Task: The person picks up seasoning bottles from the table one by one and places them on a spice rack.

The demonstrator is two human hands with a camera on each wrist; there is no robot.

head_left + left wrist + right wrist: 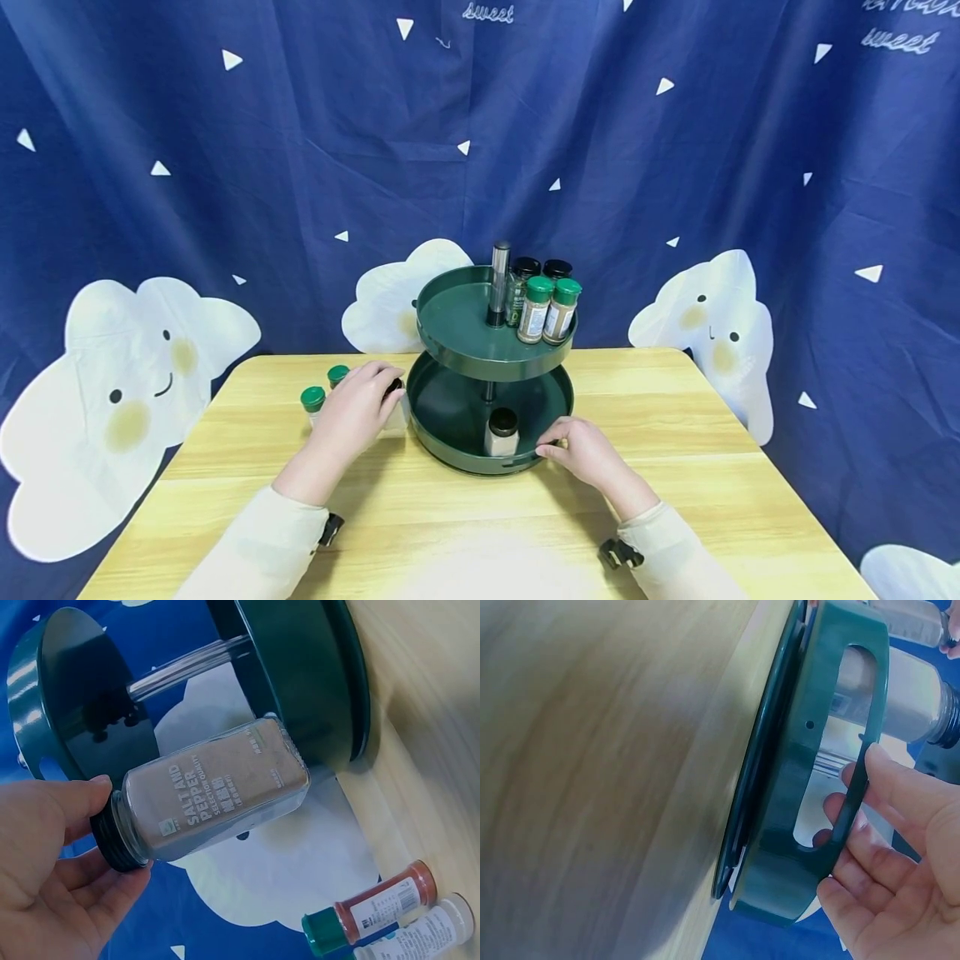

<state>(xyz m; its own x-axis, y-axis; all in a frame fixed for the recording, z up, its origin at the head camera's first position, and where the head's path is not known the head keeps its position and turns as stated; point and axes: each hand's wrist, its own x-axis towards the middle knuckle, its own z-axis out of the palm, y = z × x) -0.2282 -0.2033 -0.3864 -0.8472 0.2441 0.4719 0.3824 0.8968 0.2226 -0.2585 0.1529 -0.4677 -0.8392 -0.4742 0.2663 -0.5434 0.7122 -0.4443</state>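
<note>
My left hand [354, 408] pinches the black cap of a square glass spice jar [217, 791], labelled salt and pepper, at the left side of a dark green two-tier turntable rack [442, 450]. In the left wrist view the jar appears beside the lower tray, full of pale powder. My right hand [907, 840] grips the rim of the lower tray at its handle slot, thumb on one side and fingers through the slot. Inside the lower tray, near the front, stands another black-capped jar [501, 435] of pale powder.
The upper tray [457, 325] carries two green-capped bottles [534, 315] and two black-capped bottles [516, 298] at its right side. On the wooden table [652, 492], left of the rack, stand a red spice bottle [384, 904] and a pale one [424, 937], both green-capped.
</note>
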